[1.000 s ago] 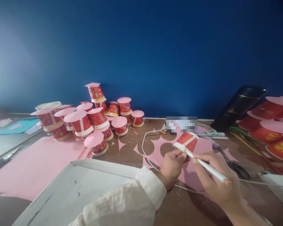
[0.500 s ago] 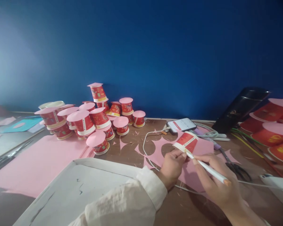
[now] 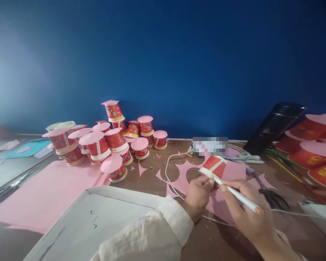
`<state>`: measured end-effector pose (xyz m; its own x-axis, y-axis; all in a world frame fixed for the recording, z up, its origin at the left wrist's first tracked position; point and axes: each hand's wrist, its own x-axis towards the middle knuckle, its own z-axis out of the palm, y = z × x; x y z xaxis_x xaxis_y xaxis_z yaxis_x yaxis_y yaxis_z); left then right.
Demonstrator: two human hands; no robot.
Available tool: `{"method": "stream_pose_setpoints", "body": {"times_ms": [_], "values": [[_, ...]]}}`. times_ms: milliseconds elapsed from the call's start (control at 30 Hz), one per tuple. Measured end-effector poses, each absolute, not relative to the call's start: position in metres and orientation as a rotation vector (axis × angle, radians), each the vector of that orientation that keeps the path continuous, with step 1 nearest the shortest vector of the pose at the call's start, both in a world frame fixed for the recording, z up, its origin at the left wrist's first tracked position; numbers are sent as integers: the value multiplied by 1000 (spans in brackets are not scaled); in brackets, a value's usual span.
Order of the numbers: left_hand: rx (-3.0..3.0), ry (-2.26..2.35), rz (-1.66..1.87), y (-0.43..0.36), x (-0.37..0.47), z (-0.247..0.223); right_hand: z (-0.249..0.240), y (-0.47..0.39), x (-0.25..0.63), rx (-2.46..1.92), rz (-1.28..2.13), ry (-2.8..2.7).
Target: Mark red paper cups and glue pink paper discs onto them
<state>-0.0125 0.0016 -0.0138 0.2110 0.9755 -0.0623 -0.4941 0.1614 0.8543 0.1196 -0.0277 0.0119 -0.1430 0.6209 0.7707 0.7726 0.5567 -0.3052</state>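
A red paper cup [image 3: 216, 165] with a white band round its edge is tilted above the pink paper. My left hand [image 3: 198, 194] is closed on that edge from the near side, thumb and fingers pinching it. In my right hand [image 3: 256, 217] is a white pen [image 3: 241, 197] with an orange end, held in a writing grip. Its tip meets the cup's edge close to my left thumb. Beneath both hands lies a sheet of pink paper [image 3: 222, 210], with round cut-outs in the part to the left.
Stacked red cups [image 3: 96, 146] with pink paper tops stand at the left; more cups [image 3: 322, 154] are at the right. Nearby are a black flask [image 3: 274, 127], scissors [image 3: 273, 197], a white cable [image 3: 167, 170], pink sheets [image 3: 43, 195] and a white box lid [image 3: 78, 232].
The view has shifted slightly, so the background cups sit a little lower. Both hands keep their hold, and the pen tip stays at the cup's edge.
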Motion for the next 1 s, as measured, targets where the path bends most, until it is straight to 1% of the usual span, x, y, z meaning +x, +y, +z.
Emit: {"method": "stream_pose_setpoints", "body": {"times_ms": [133,300,500,667,867,1000], "values": [[763,670,1196,2,-10,-16,11,-26,120,-1143,-238,-1831],[823,746,1199,3,-11,-16,13,-29,118,-1121,-209,-1891],[825,730,1193,-1,-13,-11,13,-28,118,-1144,-275,-1824],[887,758,1198,-2,-15,-8,16,-31,117,-1119,-210,-1881],[807,724,1201,1,-12,-15,13,-27,117,-1180,-282,-1820],[813,721,1196,5,-10,-20,13,-27,118,-1145,-232,-1872]]}}
